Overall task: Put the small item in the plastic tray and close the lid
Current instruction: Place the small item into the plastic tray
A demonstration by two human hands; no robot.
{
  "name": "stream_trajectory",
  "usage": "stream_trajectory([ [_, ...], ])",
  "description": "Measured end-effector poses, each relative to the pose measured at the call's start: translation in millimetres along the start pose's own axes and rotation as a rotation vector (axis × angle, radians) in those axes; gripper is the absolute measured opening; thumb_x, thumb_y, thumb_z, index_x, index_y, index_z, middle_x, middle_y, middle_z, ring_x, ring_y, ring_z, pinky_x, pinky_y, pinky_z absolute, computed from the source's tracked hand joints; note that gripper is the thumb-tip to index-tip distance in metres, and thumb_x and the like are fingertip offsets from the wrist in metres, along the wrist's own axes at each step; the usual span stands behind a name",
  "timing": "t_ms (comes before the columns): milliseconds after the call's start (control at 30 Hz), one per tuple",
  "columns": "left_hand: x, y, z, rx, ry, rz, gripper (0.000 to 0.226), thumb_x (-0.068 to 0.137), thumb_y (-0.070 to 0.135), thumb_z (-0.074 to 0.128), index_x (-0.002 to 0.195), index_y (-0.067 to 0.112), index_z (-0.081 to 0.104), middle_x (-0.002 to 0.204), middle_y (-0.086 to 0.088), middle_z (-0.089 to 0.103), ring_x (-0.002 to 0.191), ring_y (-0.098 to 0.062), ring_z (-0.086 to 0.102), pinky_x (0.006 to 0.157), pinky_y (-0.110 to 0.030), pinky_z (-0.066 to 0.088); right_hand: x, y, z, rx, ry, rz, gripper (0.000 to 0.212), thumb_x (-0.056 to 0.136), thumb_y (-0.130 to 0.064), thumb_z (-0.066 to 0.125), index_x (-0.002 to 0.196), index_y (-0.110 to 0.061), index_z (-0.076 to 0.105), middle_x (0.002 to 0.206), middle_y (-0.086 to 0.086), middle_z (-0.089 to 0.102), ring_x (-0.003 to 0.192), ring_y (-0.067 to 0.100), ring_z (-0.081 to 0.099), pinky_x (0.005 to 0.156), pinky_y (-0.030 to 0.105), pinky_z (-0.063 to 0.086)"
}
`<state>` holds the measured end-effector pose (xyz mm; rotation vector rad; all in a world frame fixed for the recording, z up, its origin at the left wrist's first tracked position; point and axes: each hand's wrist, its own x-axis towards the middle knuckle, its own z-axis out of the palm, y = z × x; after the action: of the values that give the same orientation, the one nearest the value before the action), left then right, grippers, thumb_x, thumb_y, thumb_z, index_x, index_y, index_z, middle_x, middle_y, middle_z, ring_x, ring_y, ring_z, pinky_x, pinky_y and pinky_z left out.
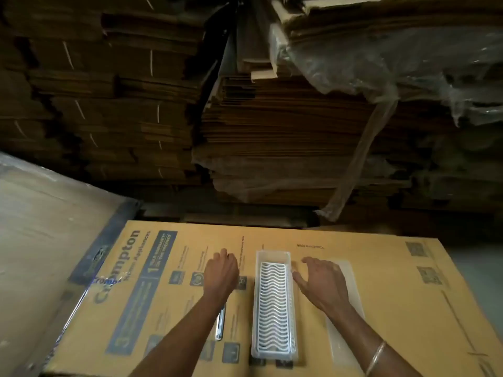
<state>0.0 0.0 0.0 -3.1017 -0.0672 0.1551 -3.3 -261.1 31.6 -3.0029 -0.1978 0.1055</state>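
Observation:
A long clear plastic tray [273, 257] lies lengthwise on a big printed cardboard box [394, 281], with a white wavy rack insert [273, 306] inside it. The translucent lid [351, 278] lies flat to the tray's right, partly under my right hand [322, 284], whose fingers are spread over the lid's far end and hold nothing. My left hand [221, 272] rests knuckles-up left of the tray, fingers curled; I cannot see whether anything is inside it. A shiny metal item [220, 326] lies on the box beside my left forearm, partly hidden by it.
Tall stacks of flattened cardboard [272, 131] rise just behind the box, some wrapped in plastic film [408, 58]. A plastic-covered surface [40, 227] slopes at the left. Concrete floor [479, 273] shows past the box's right edge.

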Motion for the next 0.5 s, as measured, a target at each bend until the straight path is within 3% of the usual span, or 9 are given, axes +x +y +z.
stream_trajectory([
  [100,-12.3,-6.9,18.3,0.028,-0.188,-0.099,0.028,0.099,0.017,0.047,0.118,0.012,0.066,0.119,-0.009,0.065,0.11,-0.027,0.066,0.087,-0.04,0.056,-4.4,3.4,2.9,-0.005,0.005,0.006,0.053,0.097,-0.062,0.038,0.126,-0.027,0.065,0.117,-0.005,0.074,0.104,0.015,0.069,0.1,0.037,0.043],
  [233,-27.8,-8.7,43.3,-0.055,-0.295,-0.204,0.031,0.099,0.01,0.046,0.121,0.014,0.068,0.12,-0.005,0.069,0.112,-0.024,0.07,0.088,-0.036,0.059,-11.2,5.0,6.8,-0.047,-0.027,0.033,0.05,0.097,-0.062,0.039,0.12,-0.027,0.069,0.104,-0.005,0.077,0.093,0.014,0.071,0.096,0.036,0.045],
  [500,-35.6,-3.0,61.5,-0.366,-0.269,-0.362,0.03,0.105,0.013,0.04,0.131,0.009,0.055,0.126,-0.007,0.068,0.114,-0.025,0.07,0.093,-0.035,0.057,-19.2,16.3,18.5,-0.065,-0.048,0.098,0.05,0.098,-0.061,0.038,0.113,-0.028,0.072,0.09,-0.004,0.078,0.087,0.014,0.072,0.092,0.036,0.044],
])
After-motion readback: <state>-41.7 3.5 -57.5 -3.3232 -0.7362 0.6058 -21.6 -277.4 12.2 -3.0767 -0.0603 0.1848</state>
